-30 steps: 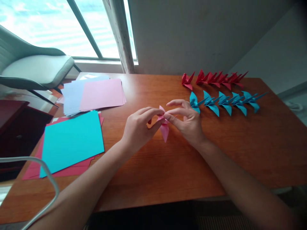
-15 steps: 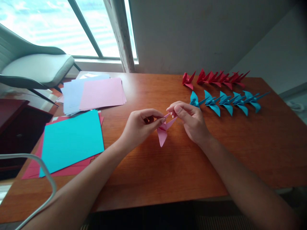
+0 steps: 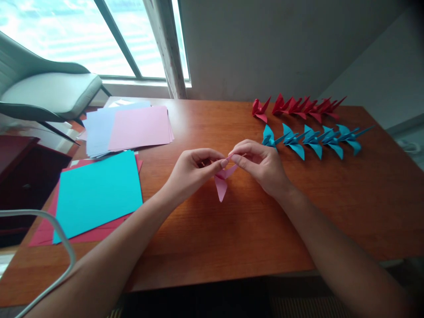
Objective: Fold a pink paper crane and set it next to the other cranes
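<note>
A pink origami crane (image 3: 221, 187) is held between my two hands above the middle of the table. My left hand (image 3: 195, 170) is closed, pinching the crane's upper part between thumb and fingers. The thumb and fingertips of my right hand (image 3: 260, 165) pinch a thin pointed end of the same crane. One pink wing hangs downward in front, and another pointed part slants toward my right hand. My fingers hide much of the crane's body. Just beyond my right hand stands the nearest of several blue paper cranes (image 3: 293, 139).
Several red paper cranes (image 3: 296, 107) form a row behind the blue ones. Pink sheets (image 3: 141, 128) and pale blue sheets (image 3: 99, 132) lie at the back left. Nearer are turquoise paper (image 3: 99, 194) and red paper (image 3: 43, 232). A white cable (image 3: 62, 234) curves near my left forearm.
My right fingers have closed onto the crane's thin pointed end and sit nearer my left hand. The crane has shifted slightly left.
</note>
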The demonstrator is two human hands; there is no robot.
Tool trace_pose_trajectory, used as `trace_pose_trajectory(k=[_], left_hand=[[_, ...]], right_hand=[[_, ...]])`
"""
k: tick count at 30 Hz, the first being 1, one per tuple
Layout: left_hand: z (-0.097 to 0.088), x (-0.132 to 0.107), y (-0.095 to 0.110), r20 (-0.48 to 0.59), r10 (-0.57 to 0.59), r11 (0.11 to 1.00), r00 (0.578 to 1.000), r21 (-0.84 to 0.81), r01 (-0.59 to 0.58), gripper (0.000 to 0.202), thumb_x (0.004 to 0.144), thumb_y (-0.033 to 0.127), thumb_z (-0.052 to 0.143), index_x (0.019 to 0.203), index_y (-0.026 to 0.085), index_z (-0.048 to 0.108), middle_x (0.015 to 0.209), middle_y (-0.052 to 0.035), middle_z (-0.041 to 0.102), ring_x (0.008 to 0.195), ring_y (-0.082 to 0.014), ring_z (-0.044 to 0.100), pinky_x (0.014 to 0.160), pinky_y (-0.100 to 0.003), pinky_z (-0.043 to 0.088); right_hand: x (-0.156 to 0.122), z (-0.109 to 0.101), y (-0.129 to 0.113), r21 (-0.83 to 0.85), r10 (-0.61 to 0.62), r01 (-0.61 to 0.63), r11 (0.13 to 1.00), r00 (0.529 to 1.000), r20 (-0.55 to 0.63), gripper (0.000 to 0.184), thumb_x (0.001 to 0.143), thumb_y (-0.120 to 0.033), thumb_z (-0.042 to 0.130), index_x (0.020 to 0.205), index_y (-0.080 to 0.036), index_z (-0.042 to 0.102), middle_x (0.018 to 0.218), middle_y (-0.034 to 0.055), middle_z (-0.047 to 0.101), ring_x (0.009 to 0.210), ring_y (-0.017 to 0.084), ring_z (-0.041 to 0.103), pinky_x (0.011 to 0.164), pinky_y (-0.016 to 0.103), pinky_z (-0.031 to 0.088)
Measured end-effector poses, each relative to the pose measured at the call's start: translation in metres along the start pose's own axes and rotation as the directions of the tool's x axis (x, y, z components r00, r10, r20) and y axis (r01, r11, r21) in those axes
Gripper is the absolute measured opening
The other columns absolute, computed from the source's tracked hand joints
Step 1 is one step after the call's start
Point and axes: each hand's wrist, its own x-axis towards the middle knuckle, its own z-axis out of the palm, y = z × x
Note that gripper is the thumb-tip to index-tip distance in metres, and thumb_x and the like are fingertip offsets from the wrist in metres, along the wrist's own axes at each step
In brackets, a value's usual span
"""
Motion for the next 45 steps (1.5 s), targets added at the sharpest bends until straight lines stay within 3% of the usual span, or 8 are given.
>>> trace_pose_trajectory(k=[18,30,40,45], left_hand=[[-0.003,0.001,-0.001,0.029,-0.024,1.0,0.999,0.018,0.023,0.028,0.081,0.041,0.077,0.083,0.013,0.076,0.077,-0.0073,0.073,0.069,-0.0159,0.064,0.064,-0.025,0.049],[-0.002,0.003,-0.002,0.02,-0.019,0.996,1.0,0.092,0.017,0.028,0.08,0.042,0.077,0.082,0.014,0.075,0.074,-0.0051,0.07,0.067,-0.0149,0.06,0.061,-0.025,0.045],[-0.003,0.002,-0.002,0.001,-0.071,0.997,0.998,-0.021,0.071,0.031,0.075,0.044,0.082,0.08,0.014,0.075,0.076,-0.0043,0.07,0.067,-0.014,0.059,0.06,-0.024,0.042],[-0.006,0.002,0.002,0.067,-0.126,0.992,0.99,-0.003,0.126,0.028,0.075,0.041,0.082,0.079,0.014,0.076,0.075,-0.0049,0.071,0.067,-0.0145,0.059,0.059,-0.024,0.041]], right_hand=[[0.0,-0.002,0.0,-0.092,-0.007,0.013,0.996,0.998,0.06,0.008,0.088,-0.033,0.073,0.087,-0.027,0.078,0.091,0.0028,0.071,0.087,0.018,0.066,0.074,0.033,0.055],[-0.001,0.002,0.001,-0.108,-0.013,0.015,0.994,1.0,0.013,0.013,0.088,-0.036,0.071,0.082,-0.025,0.074,0.087,0.0029,0.071,0.083,0.018,0.065,0.072,0.034,0.054],[0.0,0.002,0.002,-0.058,0.014,-0.014,0.998,1.0,-0.003,0.01,0.088,-0.034,0.072,0.085,-0.025,0.073,0.089,0.0015,0.071,0.085,0.017,0.066,0.073,0.033,0.053],[0.002,-0.01,-0.004,-0.01,0.014,-0.013,1.0,0.993,0.114,0.009,0.086,-0.036,0.075,0.088,-0.027,0.075,0.093,0.0013,0.07,0.089,0.018,0.066,0.075,0.033,0.054]])
